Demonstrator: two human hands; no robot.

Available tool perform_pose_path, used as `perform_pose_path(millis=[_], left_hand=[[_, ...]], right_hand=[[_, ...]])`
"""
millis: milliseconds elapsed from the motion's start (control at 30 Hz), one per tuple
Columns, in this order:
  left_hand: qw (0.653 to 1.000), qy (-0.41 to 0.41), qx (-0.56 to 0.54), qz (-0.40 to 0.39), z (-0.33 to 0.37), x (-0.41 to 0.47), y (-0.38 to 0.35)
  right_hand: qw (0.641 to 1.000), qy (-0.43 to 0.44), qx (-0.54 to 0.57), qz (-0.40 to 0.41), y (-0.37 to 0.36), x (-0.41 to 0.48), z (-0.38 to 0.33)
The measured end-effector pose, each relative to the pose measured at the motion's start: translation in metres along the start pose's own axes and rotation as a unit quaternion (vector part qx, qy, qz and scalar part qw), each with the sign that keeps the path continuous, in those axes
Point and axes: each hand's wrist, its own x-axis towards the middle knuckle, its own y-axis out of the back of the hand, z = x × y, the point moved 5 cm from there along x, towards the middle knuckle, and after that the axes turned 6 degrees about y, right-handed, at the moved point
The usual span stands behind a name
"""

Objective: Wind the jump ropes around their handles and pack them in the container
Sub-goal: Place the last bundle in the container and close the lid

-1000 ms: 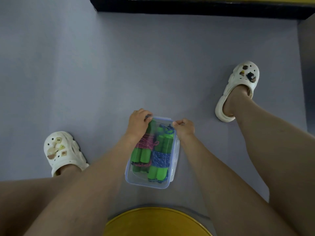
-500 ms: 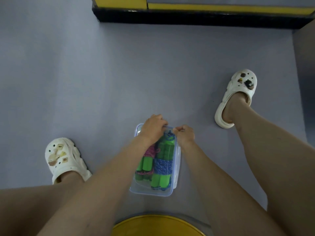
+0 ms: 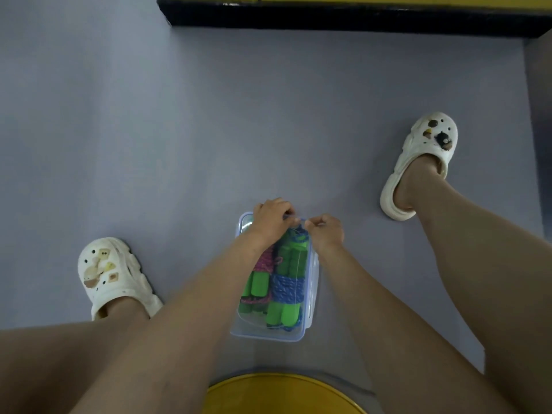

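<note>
Two ropes packed; both grips now at the box's far rim.

Pink rope (image 3: 263,264) and blue rope (image 3: 288,286), each wound on green handles, lie side by side in the box (image 3: 268,337), which stands on the floor (image 3: 179,144) between the legs, just beyond the stool (image 3: 280,395). A second ago the left grip (image 3: 273,221) was down on the handles; it has since come up to the far rim to meet the right grip (image 3: 325,231). Each has its fingers curled, pinching at that rim; whether a loose blue strand is caught there too, I cannot tell. Packing looks done bar a last tuck or a lid, and no lid shows. Bare floor runs left, right and far of the box up to the ledge (image 3: 328,13); left clog (image 3: 110,276) and right clog (image 3: 424,156) stand well apart; only stool and legs crowd the near side.
</note>
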Motion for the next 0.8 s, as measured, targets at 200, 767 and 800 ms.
perform_pose_path(millis=[200,767,800], left_hand=[[0.985,0.127,-0.112,0.020,-0.042,-0.010,0.026],[0.834,0.347,-0.424,0.073,-0.133,-0.085,0.022],[0.821,0.352,-0.445,0.067,-0.130,-0.083,0.021]], right_hand=[[0.998,0.040,-0.018,-0.038,-0.009,0.002,-0.017],[0.998,-0.067,0.011,-0.016,0.001,-0.024,0.010],[0.996,-0.084,0.011,-0.022,-0.003,-0.023,0.013]])
